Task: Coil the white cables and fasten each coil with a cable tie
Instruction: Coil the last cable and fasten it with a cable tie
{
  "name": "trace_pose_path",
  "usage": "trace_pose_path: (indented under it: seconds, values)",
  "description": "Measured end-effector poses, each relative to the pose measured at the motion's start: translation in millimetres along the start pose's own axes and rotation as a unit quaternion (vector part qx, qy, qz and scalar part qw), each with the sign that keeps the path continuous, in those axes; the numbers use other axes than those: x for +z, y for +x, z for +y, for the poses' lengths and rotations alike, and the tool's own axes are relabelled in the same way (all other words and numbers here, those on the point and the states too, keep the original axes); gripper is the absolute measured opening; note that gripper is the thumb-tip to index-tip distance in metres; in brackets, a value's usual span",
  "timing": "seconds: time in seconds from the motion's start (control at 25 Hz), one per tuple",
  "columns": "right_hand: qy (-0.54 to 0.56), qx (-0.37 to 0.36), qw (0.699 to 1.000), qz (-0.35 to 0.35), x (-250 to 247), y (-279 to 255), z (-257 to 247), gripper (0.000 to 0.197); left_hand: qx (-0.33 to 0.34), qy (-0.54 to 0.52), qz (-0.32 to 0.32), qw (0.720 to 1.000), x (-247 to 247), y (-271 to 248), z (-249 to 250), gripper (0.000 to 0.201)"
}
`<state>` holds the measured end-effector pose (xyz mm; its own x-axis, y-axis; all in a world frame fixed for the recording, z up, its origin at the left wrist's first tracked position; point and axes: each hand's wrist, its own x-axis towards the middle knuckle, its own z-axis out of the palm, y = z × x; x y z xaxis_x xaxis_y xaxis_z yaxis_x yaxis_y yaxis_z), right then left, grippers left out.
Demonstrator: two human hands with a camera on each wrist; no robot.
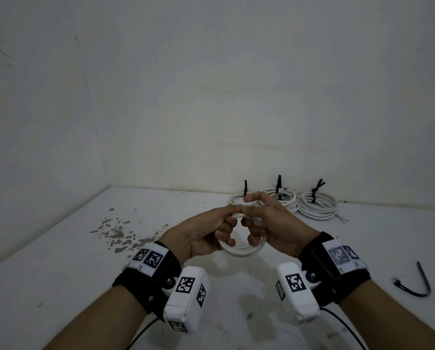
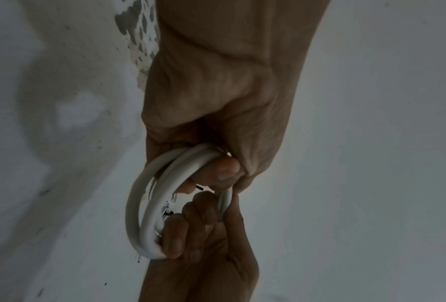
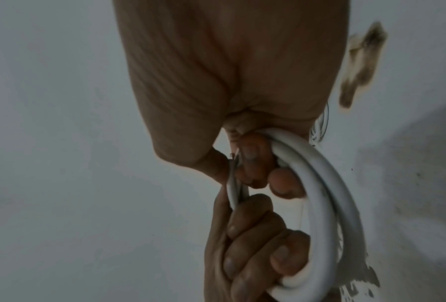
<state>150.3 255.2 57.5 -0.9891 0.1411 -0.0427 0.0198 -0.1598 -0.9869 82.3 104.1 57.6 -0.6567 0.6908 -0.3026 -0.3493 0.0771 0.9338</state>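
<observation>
White round plastic cable coil (image 1: pixel 241 245) hung above the pale desk (image 1: pixel 59 261) between both hands, the left hand (image 1: pixel 206 233) and right hand (image 1: pixel 274 228) each curling fingers through its loops and pinching its top strand, their fingers hiding much of the coil.

Coil (image 1: pixel 241 248) top hidden by fingers (image 1: pixel 226 231); left tied coil (image 1: pixel 236 199) partly behind right hand (image 1: pixel 269 223).

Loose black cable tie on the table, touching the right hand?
Apart. Head view: the loose black cable tie lies on the table, bare surface between it and the right hand.
</observation>
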Motion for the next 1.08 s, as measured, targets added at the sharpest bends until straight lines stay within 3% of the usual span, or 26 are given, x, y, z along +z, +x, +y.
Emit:
trace_pose_path:
  seconds: [0.28, 0.52, 0.72, 0.84, 0.96, 1.08]
  values:
    - [-0.001, 0.001, 1.0, -0.003, 1, 3, -2, 0.019, 0.016, 0.0, -0.01, 1.0, -7, 1, 2, 0.044]
    - [0.024, -0.002, 1.0, 0.005, -10, -3, 4, 0.018, 0.032, -0.035, -0.061, 0.997, -3, 7, -10, 0.039]
    - [-0.037, -0.001, 0.999, 0.023, -35, -15, 4, 0.017, 0.037, -0.043, -0.075, 0.996, 23, 24, -20, 0.038]
    - [-0.1, 0.004, 0.993, 0.064, -65, -26, -5, 0.028, 0.028, -0.053, -0.092, 0.994, 44, 39, -20, 0.04]
    - [-0.233, 0.034, 0.964, 0.123, -111, -46, -20, 0.028, 0.02, -0.061, -0.111, 0.992, 68, 58, -20, 0.041]
    - [-0.447, 0.135, 0.87, 0.155, -172, -77, -35, 0.028, 0.016, -0.065, -0.12, 0.991, 99, 76, -22, 0.041]
